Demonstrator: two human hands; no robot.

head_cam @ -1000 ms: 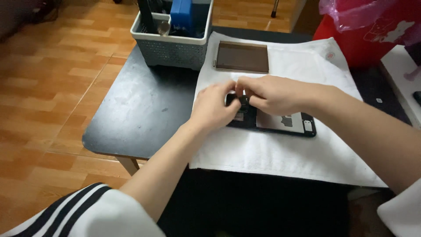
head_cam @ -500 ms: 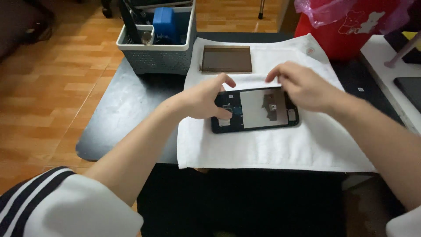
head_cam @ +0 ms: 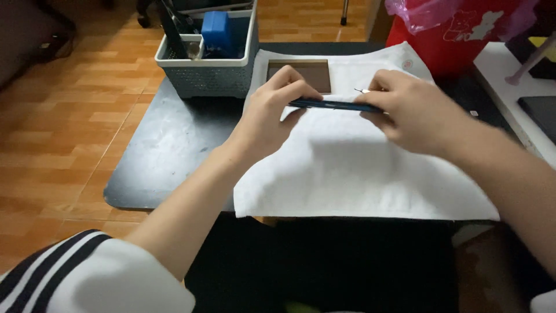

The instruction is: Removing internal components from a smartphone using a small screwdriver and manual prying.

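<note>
Thin dark tablet (head_cam: 336,105) seen edge-on, face hidden; pinched above white cloth (head_cam: 370,174) by left hand (head_cam: 272,113), right hand (head_cam: 414,110). Grey basket (head_cam: 211,72): blue box (head_cam: 217,32), tools indistinct.

Cloth (head_cam: 359,168) on table (head_cam: 156,156), basket (head_cam: 211,69) behind-left, bin (head_cam: 463,40) behind-right
</note>
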